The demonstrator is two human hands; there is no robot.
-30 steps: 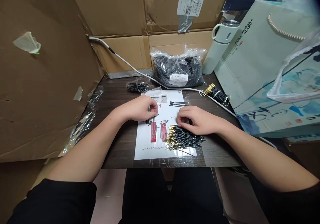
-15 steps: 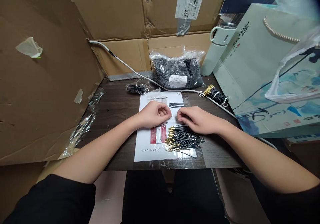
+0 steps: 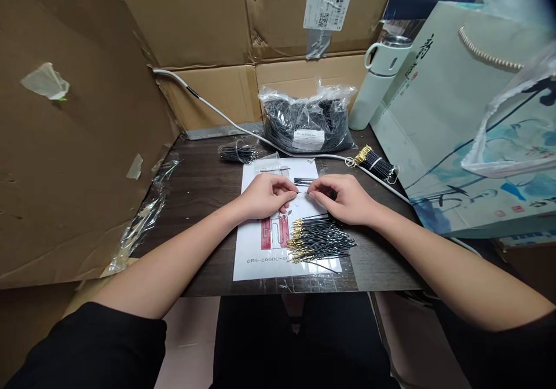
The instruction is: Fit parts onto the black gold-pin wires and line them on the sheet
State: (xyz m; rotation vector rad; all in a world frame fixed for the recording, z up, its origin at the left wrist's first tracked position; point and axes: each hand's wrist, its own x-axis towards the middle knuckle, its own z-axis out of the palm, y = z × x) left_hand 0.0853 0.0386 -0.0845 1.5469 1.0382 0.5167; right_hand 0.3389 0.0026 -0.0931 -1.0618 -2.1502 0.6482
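Observation:
My left hand (image 3: pixel 269 196) and my right hand (image 3: pixel 341 197) face each other over a white printed sheet (image 3: pixel 252 232), both pinched shut. A thin wire (image 3: pixel 302 192) spans the small gap between their fingertips; its ends are hidden in the fingers. Just below my right hand lies a loose pile of black wires with gold-coloured tips (image 3: pixel 324 239), fanned over the sheet. Several short black wires (image 3: pixel 303 181) lie side by side behind the hands, partly covered by my right hand.
A clear bag full of black wires (image 3: pixel 308 114) stands at the back. Bundled gold-tipped wires (image 3: pixel 376 164) lie to its right, a bagged bundle (image 3: pixel 238 154) to its left. A white cable (image 3: pixel 226 120) crosses the table. A pale flask (image 3: pixel 379 85) and paper bag (image 3: pixel 469 117) border the right.
My right hand has moved slightly up and away from the pile of wires. The fingertips of both hands now meet the thin wire at about the same height.

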